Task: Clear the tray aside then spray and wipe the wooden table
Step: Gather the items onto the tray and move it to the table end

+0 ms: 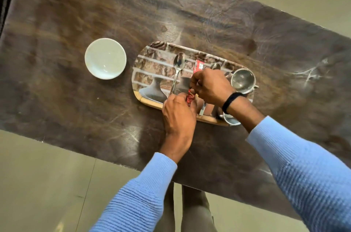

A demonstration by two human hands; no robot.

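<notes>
The left hand's [178,116] fingers are curled tight round the lower end of a crumpled red wrapper [190,98], and the right hand's [210,87] fingers are bent inward, pinching the wrapper's upper end from 1 o'clock. Just past the right knuckles, at 11 o'clock, a red-and-white sachet [199,65] pokes out; whether that hand also holds it cannot be told. Both hands hover over the near half of the tray [150,64], an oblong one with a brick print and a wooden rim, lying on the dark wooden table [76,13]. On the tray a steel spoon [179,64] lies at 10 o'clock from the hands, a second spoon [215,66] runs beneath the right hand, and a steel cup [243,80] stands at 3 o'clock. A black wristband [230,102] circles the right wrist, above a second steel cup [230,119]. A white bowl [105,59] sits on the table just beside the tray, at 9 o'clock.
</notes>
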